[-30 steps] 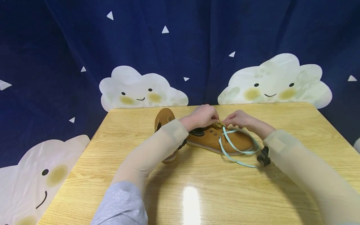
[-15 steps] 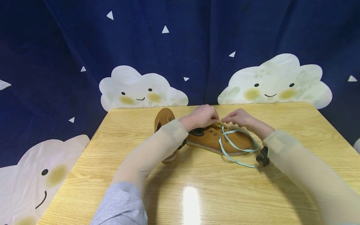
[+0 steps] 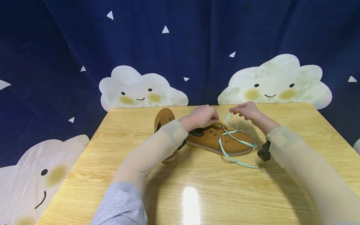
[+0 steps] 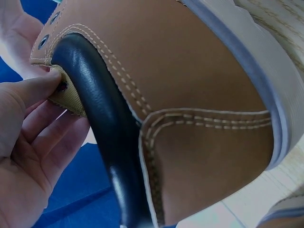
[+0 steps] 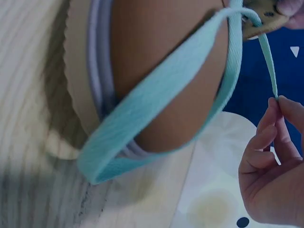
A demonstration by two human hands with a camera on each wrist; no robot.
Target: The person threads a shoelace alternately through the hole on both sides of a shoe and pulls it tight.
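A brown shoe (image 3: 239,142) lies on the table with its toe to the right, a pale blue lace (image 3: 236,162) threaded through it. My left hand (image 3: 204,116) pinches the far eyelet flap (image 5: 265,19) between thumb and fingers. In the left wrist view, the thumb of that left hand (image 4: 26,156) presses the flap's tan fabric lining (image 4: 71,97) beside the black padded collar (image 4: 95,109). Beyond the shoe, my right hand (image 3: 247,111) holds one lace end, drawn up from the flap. The right wrist view shows that right hand (image 5: 273,171) pinching the lace between fingertips.
A second brown shoe (image 3: 166,116) stands to the left, partly behind my left forearm. The other lace end trails on the wooden table (image 3: 225,193) in front of the shoe. A dark blue curtain (image 3: 197,47) with white clouds hangs behind the table.
My right hand has moved up and away from the flap, pulling the lace end through the eyelet. The lace loop by the toe has shrunk. My left hand stays in place.
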